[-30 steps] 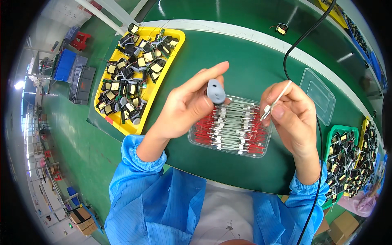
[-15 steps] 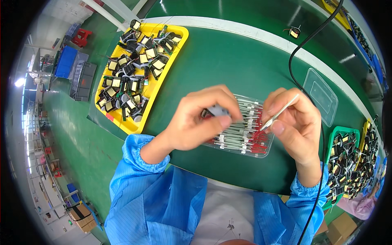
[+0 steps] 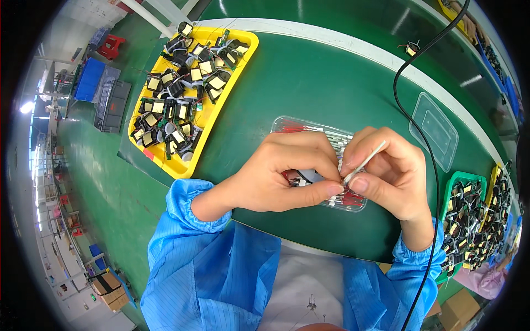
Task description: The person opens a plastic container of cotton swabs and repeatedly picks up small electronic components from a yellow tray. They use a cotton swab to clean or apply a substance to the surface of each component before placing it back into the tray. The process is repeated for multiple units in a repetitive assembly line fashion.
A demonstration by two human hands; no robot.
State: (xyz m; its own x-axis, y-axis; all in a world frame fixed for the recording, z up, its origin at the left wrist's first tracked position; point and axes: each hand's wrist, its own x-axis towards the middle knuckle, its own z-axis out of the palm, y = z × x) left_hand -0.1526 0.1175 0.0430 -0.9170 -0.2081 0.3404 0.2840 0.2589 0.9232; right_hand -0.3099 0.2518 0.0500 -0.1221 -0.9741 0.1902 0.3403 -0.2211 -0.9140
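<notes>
My left hand (image 3: 284, 174) is closed round a small grey-and-black electronic part (image 3: 311, 175), mostly hidden by the fingers. Its thumb and fingertips meet the fingertips of my right hand (image 3: 395, 174). Between right thumb and forefinger I pinch a thin pale wire-like piece (image 3: 369, 157), which slants up to the right. What exactly joins at the fingertips is too small to tell. Below both hands lies a clear plastic box (image 3: 280, 122) full of thin pale pieces with red ends and white tabs; the hands cover much of it.
At left, a yellow tray (image 3: 223, 110) holds several black parts with pale yellow labels. A clear lid (image 3: 436, 132) lies at right, near a black cable (image 3: 398, 99) crossing the bench. Beyond it is a green basket (image 3: 448, 190) of similar parts. One loose part (image 3: 411, 48) lies beyond the white strip.
My left hand has moved right and its fingertips now meet those of the right. The right hand has shifted slightly left and down, still pinching the pale piece.
</notes>
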